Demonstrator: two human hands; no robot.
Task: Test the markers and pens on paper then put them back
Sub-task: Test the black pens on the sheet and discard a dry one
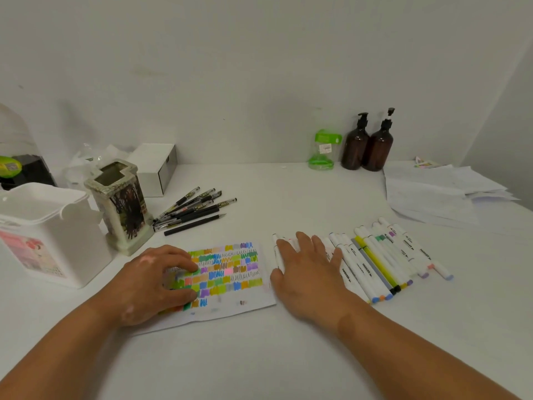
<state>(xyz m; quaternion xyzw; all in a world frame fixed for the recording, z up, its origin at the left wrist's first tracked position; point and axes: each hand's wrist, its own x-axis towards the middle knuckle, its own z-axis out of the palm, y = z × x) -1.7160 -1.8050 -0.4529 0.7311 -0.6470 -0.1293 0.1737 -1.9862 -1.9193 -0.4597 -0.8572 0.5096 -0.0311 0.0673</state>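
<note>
A sheet of paper (236,272) covered in colored test scribbles lies on the white table in front of me. My left hand (153,281) rests on its left part, fingers bent, fingertips pressing the sheet. My right hand (308,272) lies flat with straight fingers on the left end of a row of white markers (383,255) spread to the right of the paper. Several black pens (193,209) lie in a loose pile behind the paper. A decorated pen holder (124,203) stands to the left of the pens.
A white plastic box (49,232) sits at the left, a white carton (157,166) behind the holder. Two brown pump bottles (367,145) and a green container (323,151) stand by the wall. A stack of papers (441,192) lies at the right.
</note>
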